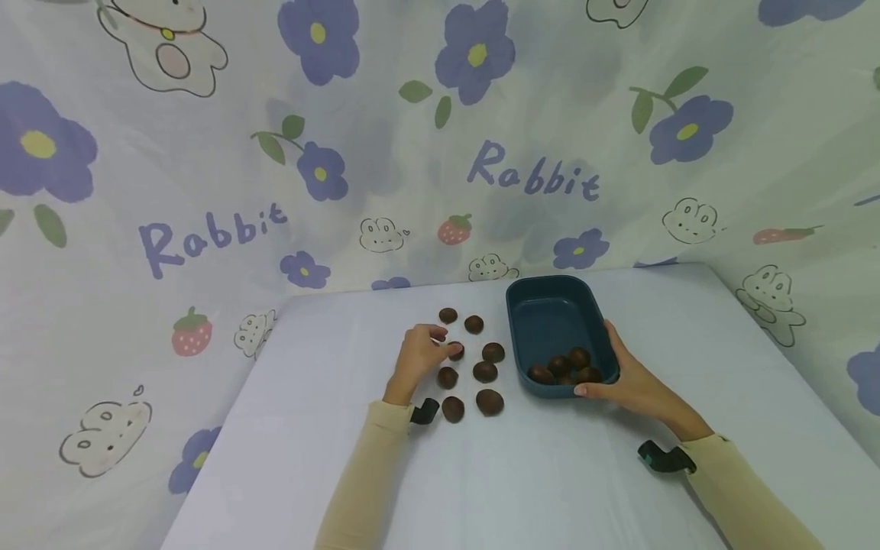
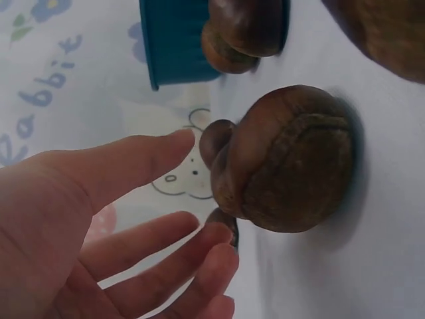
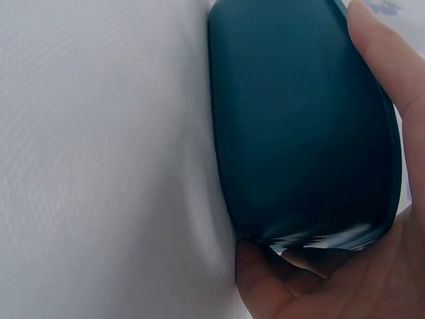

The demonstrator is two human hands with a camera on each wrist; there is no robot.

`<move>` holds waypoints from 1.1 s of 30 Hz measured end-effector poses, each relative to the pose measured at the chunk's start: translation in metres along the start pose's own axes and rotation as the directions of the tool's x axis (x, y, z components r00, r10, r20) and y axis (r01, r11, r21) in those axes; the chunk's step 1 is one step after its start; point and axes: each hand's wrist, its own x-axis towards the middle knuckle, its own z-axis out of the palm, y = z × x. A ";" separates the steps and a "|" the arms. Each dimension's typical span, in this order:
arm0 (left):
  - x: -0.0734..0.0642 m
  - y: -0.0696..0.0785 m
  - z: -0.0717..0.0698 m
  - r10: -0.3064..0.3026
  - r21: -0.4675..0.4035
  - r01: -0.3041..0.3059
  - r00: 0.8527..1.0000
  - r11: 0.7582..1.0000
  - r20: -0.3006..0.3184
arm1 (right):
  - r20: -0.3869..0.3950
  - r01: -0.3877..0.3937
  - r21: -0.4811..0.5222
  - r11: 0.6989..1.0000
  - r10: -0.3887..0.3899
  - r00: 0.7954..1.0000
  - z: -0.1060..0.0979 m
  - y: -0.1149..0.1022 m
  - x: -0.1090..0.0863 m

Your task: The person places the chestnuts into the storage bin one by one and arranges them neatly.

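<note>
Several brown chestnuts lie on the white table in two loose columns left of a dark teal box. My left hand hovers over the left column, thumb and fingers spread around a chestnut. In the left wrist view the fingers are loosely bent with a gap between thumb and fingertips, and a large chestnut lies just beyond them. My right hand grips the box at its near right corner, thumb at the near rim and fingers along the right side. Several chestnuts sit inside its near end.
A white cloth covers the table. Behind and beside it hangs a curtain printed with flowers, rabbits and strawberries. Dark wrist mounts show at both sleeves.
</note>
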 end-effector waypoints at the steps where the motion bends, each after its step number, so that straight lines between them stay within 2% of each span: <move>1: -0.001 -0.001 0.002 -0.005 0.005 0.005 1.000 1.000 0.008 | -0.001 0.005 0.001 1.000 -0.005 1.000 0.000 0.001 0.000; 10: -0.003 0.001 0.008 -0.013 0.062 0.009 0.998 0.998 0.061 | -0.017 0.069 0.019 0.997 -0.069 0.997 0.003 0.006 0.002; 24: -0.002 0.003 0.009 -0.023 0.103 0.016 0.997 0.995 0.073 | -0.002 0.009 -0.024 1.000 -0.009 1.000 0.002 0.001 -0.002; 33: 0.002 0.004 0.009 -0.018 0.105 0.012 0.998 0.994 0.054 | -0.002 0.007 -0.033 0.999 -0.007 1.000 -0.001 0.002 0.001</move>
